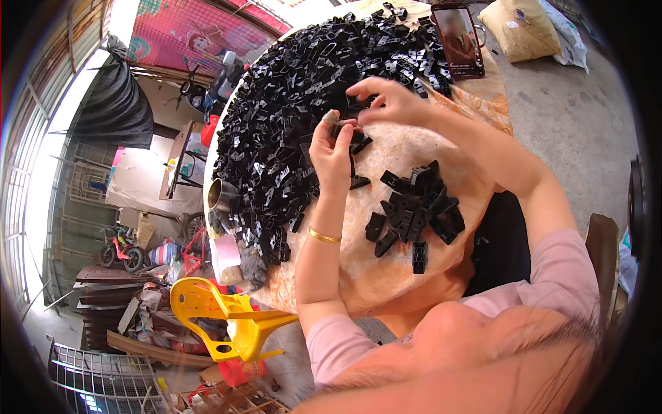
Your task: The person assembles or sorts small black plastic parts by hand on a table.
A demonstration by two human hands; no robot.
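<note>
A round table under an orange patterned cloth [386, 269] carries a big heap of small black plastic parts [303, 103]. My left hand [332, 148] is raised over the cloth and pinches one black plastic part [338, 129] between thumb and fingers. My right hand [386, 102] meets it from the right, its fingertips closed on the same part. A smaller pile of black parts [416, 210] lies on the cloth to the right of my left forearm, which wears a gold bangle [324, 237].
A phone [458, 40] with a lit screen lies at the far edge of the table. A metal cup [219, 194] stands at the table's left rim. A yellow plastic chair [227, 321] stands below the table. A tan sack [518, 27] lies on the floor beyond.
</note>
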